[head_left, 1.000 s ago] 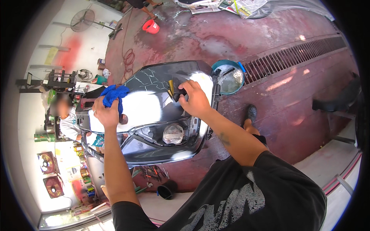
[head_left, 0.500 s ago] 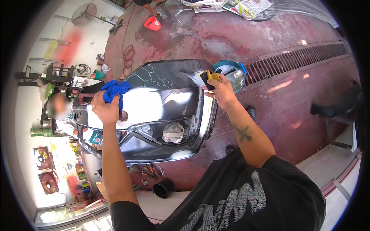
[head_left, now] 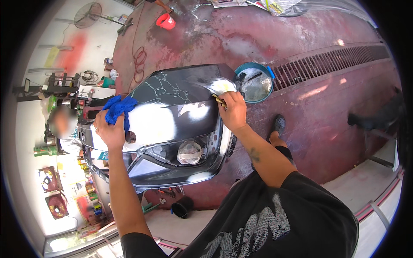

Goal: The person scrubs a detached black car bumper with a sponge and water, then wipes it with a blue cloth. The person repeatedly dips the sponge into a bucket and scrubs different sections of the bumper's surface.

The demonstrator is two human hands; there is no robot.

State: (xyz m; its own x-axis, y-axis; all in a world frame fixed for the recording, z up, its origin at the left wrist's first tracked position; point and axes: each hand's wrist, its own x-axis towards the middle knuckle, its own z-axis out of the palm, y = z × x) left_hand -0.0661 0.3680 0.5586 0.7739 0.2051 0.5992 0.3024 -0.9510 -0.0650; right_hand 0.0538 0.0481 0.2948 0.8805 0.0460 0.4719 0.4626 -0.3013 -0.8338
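A dark car bumper (head_left: 195,122) with white patches and pale green crackled lines lies across the middle in front of me. My left hand (head_left: 110,131) is closed on a crumpled blue cloth (head_left: 120,109) at the bumper's left end. Over the bumper's right part, beside a whitish patch, my right hand (head_left: 233,112) grips a yellow and black sanding pad (head_left: 218,100). Fingers cover most of the pad, which appears to rest on the surface. A round lamp (head_left: 189,152) sits in the opening nearer me.
A teal basin (head_left: 258,95) of cloudy water stands right of the bumper, by a floor grate (head_left: 331,62). A black bucket (head_left: 182,207) is nearer me. A red bucket (head_left: 165,21) and coiled hose (head_left: 139,60) lie farther off. Another person (head_left: 71,144) is at left.
My right hand has moved left and toward me, turning the pad from raised and visible to mostly hidden under the fingers. The left hand stays on the cloth. The view has shifted slightly.
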